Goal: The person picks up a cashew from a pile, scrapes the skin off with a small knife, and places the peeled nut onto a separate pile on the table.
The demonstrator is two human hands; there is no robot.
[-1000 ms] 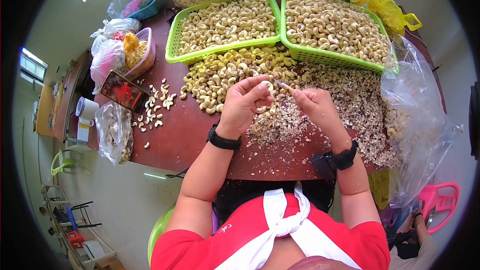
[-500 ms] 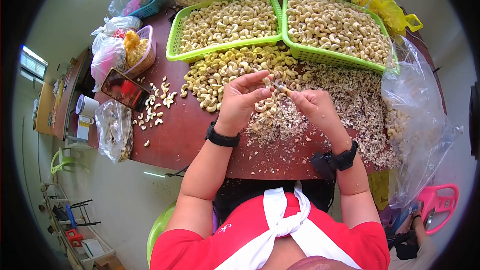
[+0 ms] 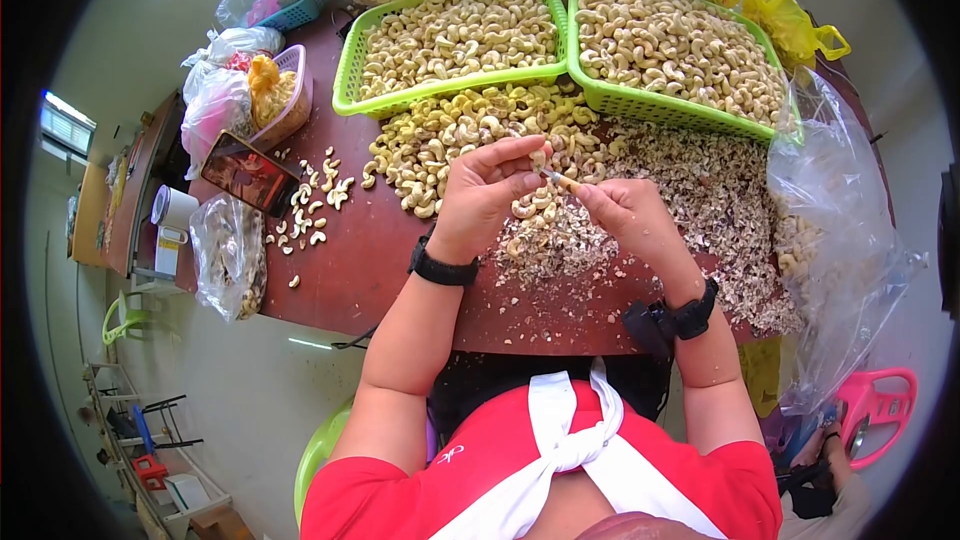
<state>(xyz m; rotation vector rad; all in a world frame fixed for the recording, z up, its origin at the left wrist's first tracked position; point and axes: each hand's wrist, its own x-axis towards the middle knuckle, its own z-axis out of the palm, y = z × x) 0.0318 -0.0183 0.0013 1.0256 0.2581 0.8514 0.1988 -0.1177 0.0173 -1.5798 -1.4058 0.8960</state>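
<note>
Between the fingertips of my left hand is a cashew nut, partly hidden by the fingers. My right hand grips a small knife by its light handle, with the blade tip at the nut. Both hands are above the table, over the near edge of a pile of cashews. Below and to the right of them lies a heap of flaky skin scraps.
Two green baskets full of cashews stand behind the pile. At left are a phone, loose cashews, a pink basket and a plastic bag. A clear bag hangs over the table's right edge.
The knife tip and the nut have shifted slightly against each other, with both hands in nearly the same place. The camera view has tilted a little, and the phone's picture differs.
</note>
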